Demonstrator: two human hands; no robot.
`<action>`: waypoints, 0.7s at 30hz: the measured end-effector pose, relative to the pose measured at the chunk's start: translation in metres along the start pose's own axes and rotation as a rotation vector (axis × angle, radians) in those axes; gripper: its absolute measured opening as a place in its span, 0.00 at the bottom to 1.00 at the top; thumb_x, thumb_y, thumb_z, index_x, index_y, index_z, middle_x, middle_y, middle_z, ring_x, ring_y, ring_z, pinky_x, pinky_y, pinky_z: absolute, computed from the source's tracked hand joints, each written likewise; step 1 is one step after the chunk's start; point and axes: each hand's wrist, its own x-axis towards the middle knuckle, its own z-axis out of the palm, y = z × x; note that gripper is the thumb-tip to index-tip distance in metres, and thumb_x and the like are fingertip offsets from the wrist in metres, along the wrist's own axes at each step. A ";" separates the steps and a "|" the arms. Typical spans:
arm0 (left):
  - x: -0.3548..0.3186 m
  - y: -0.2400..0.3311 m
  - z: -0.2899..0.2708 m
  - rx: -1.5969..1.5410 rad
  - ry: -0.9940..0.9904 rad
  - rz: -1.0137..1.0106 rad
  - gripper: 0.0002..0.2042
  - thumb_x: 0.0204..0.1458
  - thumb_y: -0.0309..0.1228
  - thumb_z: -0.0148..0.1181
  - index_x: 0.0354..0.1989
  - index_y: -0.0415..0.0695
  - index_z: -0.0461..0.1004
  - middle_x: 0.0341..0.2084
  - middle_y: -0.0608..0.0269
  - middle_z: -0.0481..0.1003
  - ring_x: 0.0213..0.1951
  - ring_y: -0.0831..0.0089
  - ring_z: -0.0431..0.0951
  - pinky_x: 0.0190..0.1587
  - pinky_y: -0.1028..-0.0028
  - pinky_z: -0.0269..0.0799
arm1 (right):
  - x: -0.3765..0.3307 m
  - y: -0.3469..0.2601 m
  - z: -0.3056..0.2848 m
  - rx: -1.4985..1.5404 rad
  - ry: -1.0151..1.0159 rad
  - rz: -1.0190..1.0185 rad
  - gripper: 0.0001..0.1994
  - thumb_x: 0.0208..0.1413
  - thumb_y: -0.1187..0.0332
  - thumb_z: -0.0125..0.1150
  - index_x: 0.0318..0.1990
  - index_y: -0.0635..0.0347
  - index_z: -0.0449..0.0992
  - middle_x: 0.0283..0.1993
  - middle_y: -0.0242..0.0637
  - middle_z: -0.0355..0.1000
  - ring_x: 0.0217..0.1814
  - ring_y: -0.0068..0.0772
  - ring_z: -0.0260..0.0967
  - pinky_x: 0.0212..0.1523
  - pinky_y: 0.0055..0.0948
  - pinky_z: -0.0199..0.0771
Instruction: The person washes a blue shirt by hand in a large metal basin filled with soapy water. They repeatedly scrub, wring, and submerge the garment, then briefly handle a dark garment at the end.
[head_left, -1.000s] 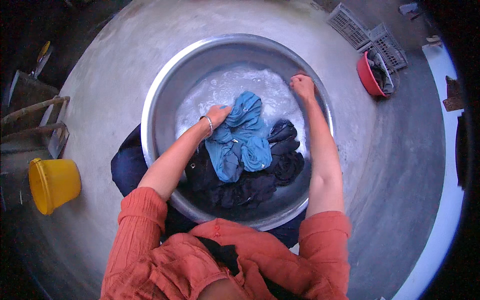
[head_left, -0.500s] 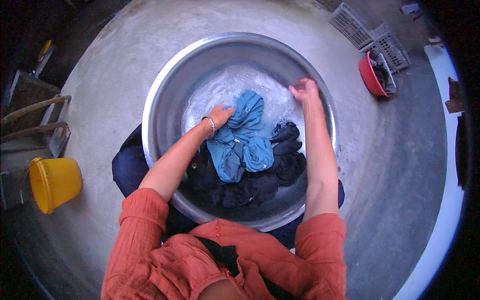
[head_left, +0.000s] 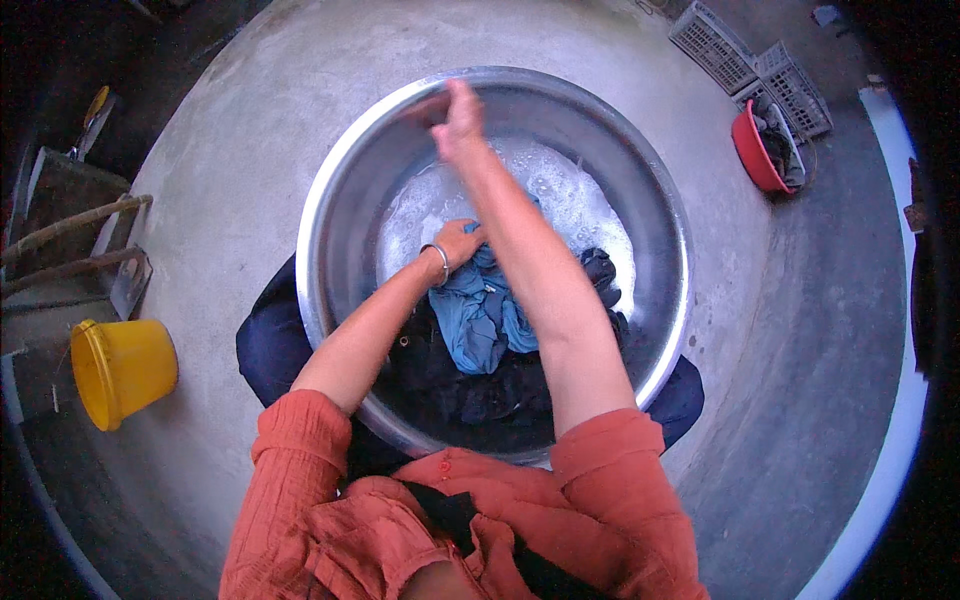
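The left hand (head_left: 458, 243) grips the blue cloth (head_left: 480, 315), pinning it low against dark laundry (head_left: 480, 385) in the soapy basin (head_left: 330, 200). The right hand (head_left: 458, 112) hangs raised over the far rim, blurred; whether open or clenched, I cannot tell.

Soft daylight, fisheye-bent dark rim — raised right hand (head_left: 458, 112) motion-blurred
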 end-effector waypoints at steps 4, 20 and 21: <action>-0.001 -0.001 0.019 -0.105 -0.039 -0.020 0.24 0.50 0.43 0.53 0.51 0.39 0.63 0.45 0.56 0.68 0.48 0.72 0.65 0.53 0.72 0.58 | -0.027 0.078 0.018 -0.267 0.031 0.126 0.15 0.50 0.52 0.48 0.32 0.54 0.69 0.31 0.36 0.68 0.35 0.34 0.65 0.43 0.51 0.56; 0.003 0.011 -0.008 0.067 0.342 -0.111 0.31 0.48 0.53 0.46 0.48 0.34 0.65 0.45 0.42 0.68 0.50 0.55 0.66 0.52 0.67 0.59 | -0.118 -0.047 -0.166 -1.833 -0.110 0.179 0.32 0.44 0.44 0.51 0.56 0.51 0.61 0.55 0.55 0.59 0.56 0.50 0.58 0.52 0.42 0.60; 0.005 0.009 -0.008 0.052 0.473 -0.089 0.31 0.48 0.53 0.47 0.48 0.34 0.65 0.45 0.43 0.68 0.49 0.55 0.67 0.52 0.67 0.60 | -0.109 -0.052 -0.190 -1.726 -0.064 0.182 0.32 0.44 0.45 0.51 0.56 0.51 0.61 0.54 0.54 0.60 0.56 0.50 0.58 0.52 0.42 0.60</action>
